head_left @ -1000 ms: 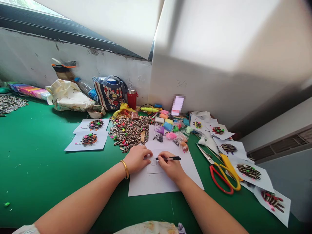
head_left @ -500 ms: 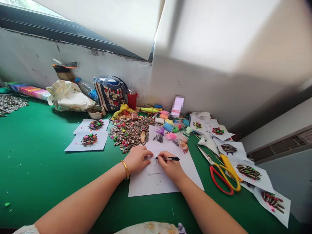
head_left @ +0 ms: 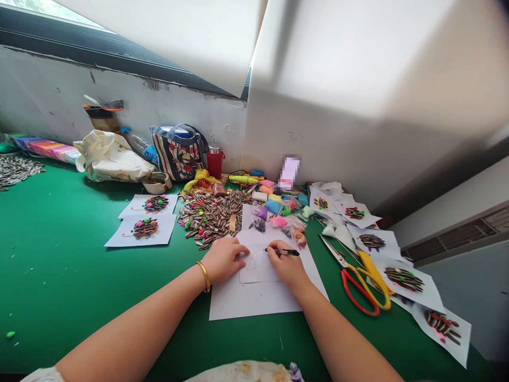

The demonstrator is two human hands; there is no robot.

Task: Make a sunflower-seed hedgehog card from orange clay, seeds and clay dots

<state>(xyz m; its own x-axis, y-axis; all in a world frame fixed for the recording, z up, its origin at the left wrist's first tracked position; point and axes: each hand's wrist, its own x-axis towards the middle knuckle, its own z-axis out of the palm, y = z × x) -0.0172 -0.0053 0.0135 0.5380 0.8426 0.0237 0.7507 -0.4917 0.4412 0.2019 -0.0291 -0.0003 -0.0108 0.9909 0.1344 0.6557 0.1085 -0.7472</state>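
Note:
My right hand grips a black pen, its tip on a small white sheet. Thin drawn lines show on that sheet: a small closed outline and a curve running from it towards the pen tip. My left hand, a gold bangle on its wrist, rests on the sheet's left side with thumb and fingers apart. Beneath lies a larger white paper. Just beyond my left hand is a heap of striped sunflower seeds mixed with small coloured balls.
Scissors with red and yellow handles lie right of the paper. Seed-decorated cards line the right edge; two more cards lie left. Bagged coloured clay, a red flask and bags stand along the wall.
My right hand has moved a little to the right with the pen, and a curved line now shows on the small sheet. My left hand has stayed in place.

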